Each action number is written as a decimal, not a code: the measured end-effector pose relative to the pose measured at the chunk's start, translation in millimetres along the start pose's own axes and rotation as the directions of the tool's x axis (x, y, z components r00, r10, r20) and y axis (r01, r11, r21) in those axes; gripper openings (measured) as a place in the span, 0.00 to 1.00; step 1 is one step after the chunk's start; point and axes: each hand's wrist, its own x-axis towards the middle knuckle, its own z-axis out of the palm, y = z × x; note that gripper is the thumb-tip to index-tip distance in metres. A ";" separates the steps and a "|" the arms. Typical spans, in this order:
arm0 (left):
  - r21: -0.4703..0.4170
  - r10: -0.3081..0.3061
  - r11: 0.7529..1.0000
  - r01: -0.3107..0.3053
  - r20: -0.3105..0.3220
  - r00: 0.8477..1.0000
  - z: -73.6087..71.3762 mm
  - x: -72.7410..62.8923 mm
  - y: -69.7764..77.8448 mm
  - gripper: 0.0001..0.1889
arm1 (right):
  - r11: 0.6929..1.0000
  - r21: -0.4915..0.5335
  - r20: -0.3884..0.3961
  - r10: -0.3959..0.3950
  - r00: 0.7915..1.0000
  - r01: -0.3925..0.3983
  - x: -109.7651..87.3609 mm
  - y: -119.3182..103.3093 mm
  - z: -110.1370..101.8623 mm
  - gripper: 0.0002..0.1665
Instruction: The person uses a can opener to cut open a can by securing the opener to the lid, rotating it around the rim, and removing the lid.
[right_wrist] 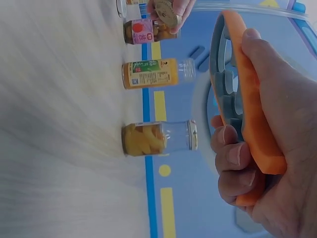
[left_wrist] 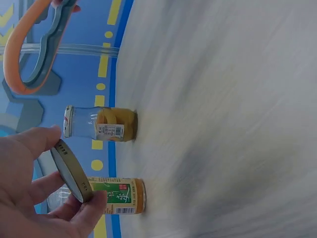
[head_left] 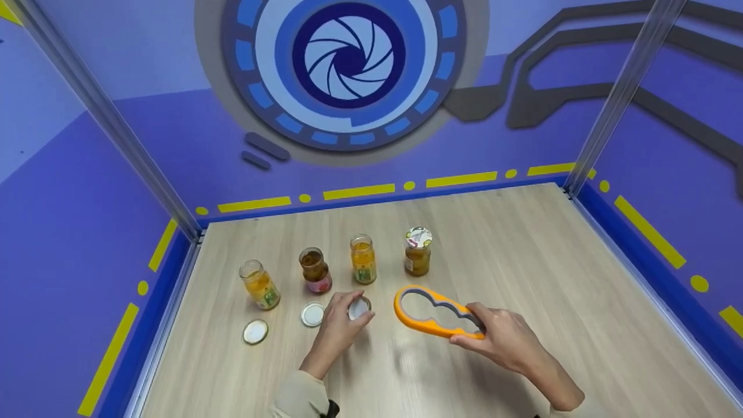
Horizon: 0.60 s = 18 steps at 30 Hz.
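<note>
My left hand (head_left: 339,326) pinches a gold-rimmed jar lid (left_wrist: 72,171) by its edge between thumb and fingers, tilted, its white inside facing up in the head view. To the right, my right hand (head_left: 508,337) grips an orange jar opener (head_left: 426,330) with a grey toothed inner edge, its looped end pointing left. Beyond the left hand stands an uncapped jar of yellow fruit (head_left: 364,261). A jar with a patterned lid (head_left: 418,252) stands to the right of it, its lid on.
Farther left stand an uncapped dark jar with a pink label (head_left: 316,271) and another uncapped yellow jar (head_left: 261,285). Two loose lids, one white (head_left: 313,314) and one near the left (head_left: 255,331), lie on the wooden table (head_left: 493,244). Blue-purple panels enclose the table.
</note>
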 end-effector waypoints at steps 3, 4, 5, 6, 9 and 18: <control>0.080 0.017 0.997 -0.013 -0.047 0.999 5.7 7.3 2.3 0.26 | 1.000 0.002 -0.001 0.030 1.000 -0.030 0.5 4.4 -1.2 0.35; 0.110 0.020 0.994 -0.014 -0.054 0.998 7.6 9.7 2.6 0.26 | 0.999 0.003 -0.003 0.041 0.999 -0.041 0.8 5.4 -1.1 0.36; 0.132 0.026 0.991 -0.018 -0.060 0.998 9.4 12.3 2.7 0.26 | 0.999 0.006 -0.005 0.051 0.999 -0.051 0.9 6.5 -1.0 0.37; 0.150 0.027 0.989 -0.017 -0.064 0.998 11.8 14.9 2.5 0.26 | 0.998 0.008 -0.007 0.062 0.998 -0.062 1.0 7.5 -0.9 0.37; 0.167 0.015 0.986 -0.006 -0.056 0.998 19.2 21.6 0.9 0.29 | 0.997 0.009 -0.019 0.080 0.997 -0.080 0.1 12.5 -0.1 0.39; 0.210 0.055 0.977 -0.044 -0.049 0.997 40.6 35.7 -17.0 0.29 | 0.996 0.009 -0.053 0.094 0.994 -0.094 -5.7 28.4 0.5 0.37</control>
